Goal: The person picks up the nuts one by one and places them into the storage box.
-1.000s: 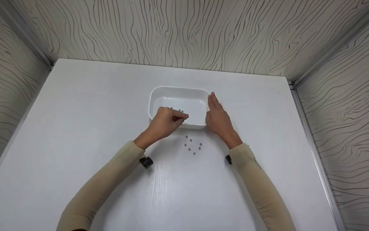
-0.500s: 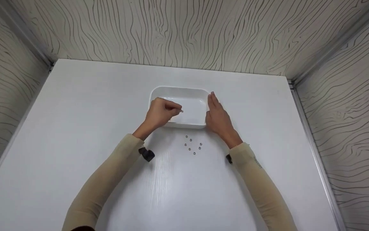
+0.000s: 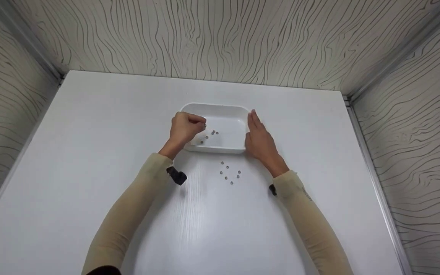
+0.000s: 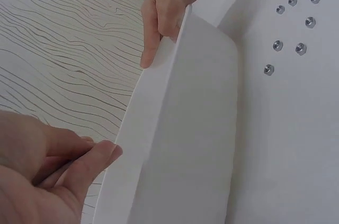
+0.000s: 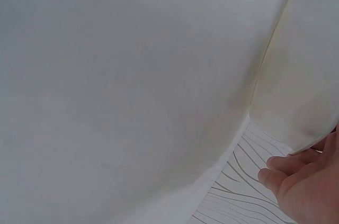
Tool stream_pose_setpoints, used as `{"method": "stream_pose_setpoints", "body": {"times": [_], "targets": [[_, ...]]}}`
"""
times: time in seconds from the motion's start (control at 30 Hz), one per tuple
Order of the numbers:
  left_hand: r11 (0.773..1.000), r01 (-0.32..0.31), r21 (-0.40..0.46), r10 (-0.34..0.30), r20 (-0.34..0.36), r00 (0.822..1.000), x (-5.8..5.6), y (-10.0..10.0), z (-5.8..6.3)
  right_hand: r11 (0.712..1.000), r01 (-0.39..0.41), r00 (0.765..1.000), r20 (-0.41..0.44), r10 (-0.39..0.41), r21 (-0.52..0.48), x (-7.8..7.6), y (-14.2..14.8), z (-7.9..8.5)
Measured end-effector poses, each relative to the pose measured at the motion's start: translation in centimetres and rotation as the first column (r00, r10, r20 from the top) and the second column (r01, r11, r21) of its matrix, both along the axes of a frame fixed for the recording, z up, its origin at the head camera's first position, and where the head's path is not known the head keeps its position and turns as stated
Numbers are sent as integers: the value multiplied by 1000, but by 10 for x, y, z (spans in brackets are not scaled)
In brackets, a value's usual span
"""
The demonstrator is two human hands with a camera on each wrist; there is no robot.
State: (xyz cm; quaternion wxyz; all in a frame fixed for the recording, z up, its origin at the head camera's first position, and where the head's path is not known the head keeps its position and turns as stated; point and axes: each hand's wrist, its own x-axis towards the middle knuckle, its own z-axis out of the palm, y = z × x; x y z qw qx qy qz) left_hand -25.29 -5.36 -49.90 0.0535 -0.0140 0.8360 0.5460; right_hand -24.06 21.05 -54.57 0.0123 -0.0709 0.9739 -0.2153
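Note:
A white rectangular tub point(image 3: 220, 149) stands on the table, with several small metal nuts point(image 3: 207, 137) lying loose on its floor. Over the tub's left part, my left hand point(image 3: 184, 128) pinches a nut point(image 3: 205, 125) between thumb and fingertips. In the left wrist view the pinched fingertips point(image 4: 108, 152) hide what is between them. Along the tub's right wall, my right hand point(image 3: 261, 141) rests with its fingers extended, touching the rim. Several more nuts point(image 4: 301, 48) lie scattered on the table in front of the tub.
The white table point(image 3: 90, 172) is bounded by wood-grain patterned panels point(image 3: 220, 42) at the back and both sides. Metal rails point(image 3: 376, 183) run along its side edges. A black wrist camera point(image 3: 176, 175) sits on the left sleeve.
My left hand has moved left and away from me inside the tub, uncovering nuts on its floor. A nut now shows at its fingertips. The right hand has stayed put.

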Motion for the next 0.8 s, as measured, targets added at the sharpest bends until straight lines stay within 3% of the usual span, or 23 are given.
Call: {"method": "stream_pose_setpoints", "body": {"times": [0.17, 0.3, 0.8], "targets": [[998, -60, 1, 60, 63, 996, -4, -3, -4, 1000, -3, 1000, -3, 3, 5, 0, 0, 0], [996, -83, -16, 84, 66, 994, -6, -5, -6, 1000, -6, 1000, -6, 7, 13, 0, 0, 0], [986, -104, -130, 93, -88, 992, -10, -5, -12, 1000, -5, 1000, -10, 5, -4, 1, 0, 0]]}}
